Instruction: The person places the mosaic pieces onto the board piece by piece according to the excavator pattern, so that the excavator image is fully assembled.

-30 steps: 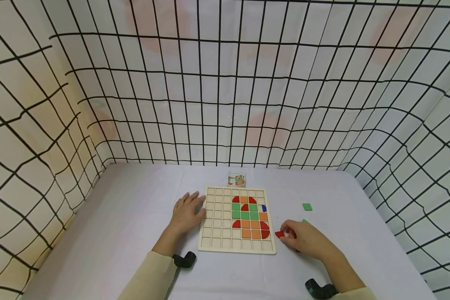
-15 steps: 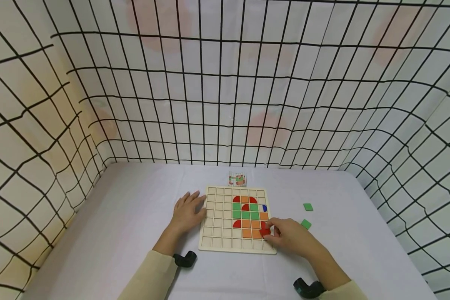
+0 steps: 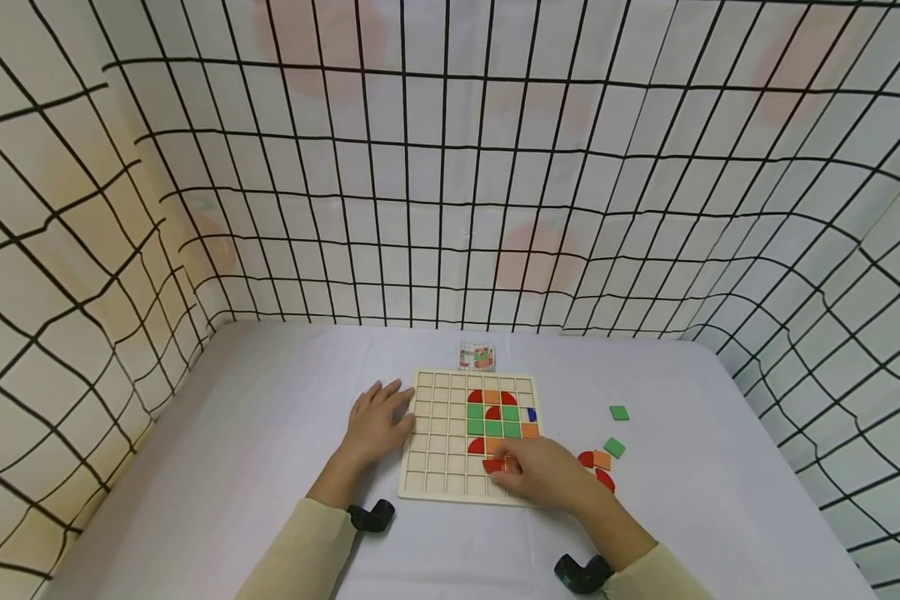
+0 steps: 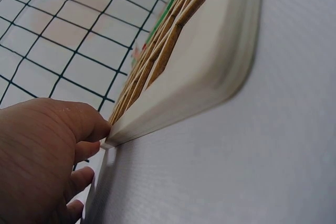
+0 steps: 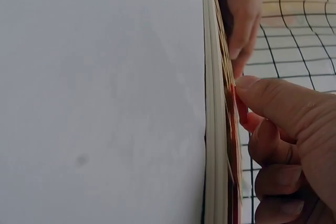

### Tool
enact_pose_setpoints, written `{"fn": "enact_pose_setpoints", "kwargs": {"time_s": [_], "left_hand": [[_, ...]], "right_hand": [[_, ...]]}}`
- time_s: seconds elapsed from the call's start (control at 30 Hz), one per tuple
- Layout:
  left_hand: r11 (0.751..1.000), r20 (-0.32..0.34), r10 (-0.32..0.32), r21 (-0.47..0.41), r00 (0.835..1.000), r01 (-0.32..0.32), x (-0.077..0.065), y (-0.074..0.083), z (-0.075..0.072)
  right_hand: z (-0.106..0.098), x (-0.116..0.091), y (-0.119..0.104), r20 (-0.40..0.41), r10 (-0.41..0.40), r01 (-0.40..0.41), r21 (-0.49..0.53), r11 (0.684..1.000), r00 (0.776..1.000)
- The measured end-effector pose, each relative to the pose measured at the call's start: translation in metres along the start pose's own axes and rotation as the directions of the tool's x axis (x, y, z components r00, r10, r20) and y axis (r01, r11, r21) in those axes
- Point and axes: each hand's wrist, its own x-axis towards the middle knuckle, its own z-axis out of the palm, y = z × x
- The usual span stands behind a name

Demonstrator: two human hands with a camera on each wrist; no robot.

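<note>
My right hand pinches a red tile between thumb and fingers, low over the lower part of the wooden grid board. In the right wrist view the red tile stands tilted at the board's surface. My left hand lies on the table at the board's left edge, fingers extended. Its thumb touches the board's rim in the left wrist view. Green tiles, orange squares and red rounded tiles sit in the board's cells. The right hand hides the board's lower right cells.
Loose green tiles, red tiles and an orange tile lie on the table right of the board. A small patterned card stands behind it. Black grid netting surrounds the table.
My right hand has carried the red tile leftward from the table onto the board, passing over its lower right cells. Loose tiles beside the board came into view. The left hand stayed put.
</note>
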Motion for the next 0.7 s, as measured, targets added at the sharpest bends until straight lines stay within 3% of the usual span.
{"fn": "enact_pose_setpoints", "kwargs": {"time_s": [0.37, 0.7], "left_hand": [[1.000, 0.001, 0.001, -0.004, 1.000, -0.001, -0.001, 0.001, -0.002], [1.000, 0.003, -0.001, -0.001, 1.000, 0.001, 0.000, 0.000, -0.001]], "right_hand": [[0.002, 0.011, -0.017, -0.028, -0.062, 0.061, -0.029, 0.998, 0.998], [0.005, 0.013, -0.016, -0.040, -0.039, 0.038, -0.017, 0.999, 0.998]]}}
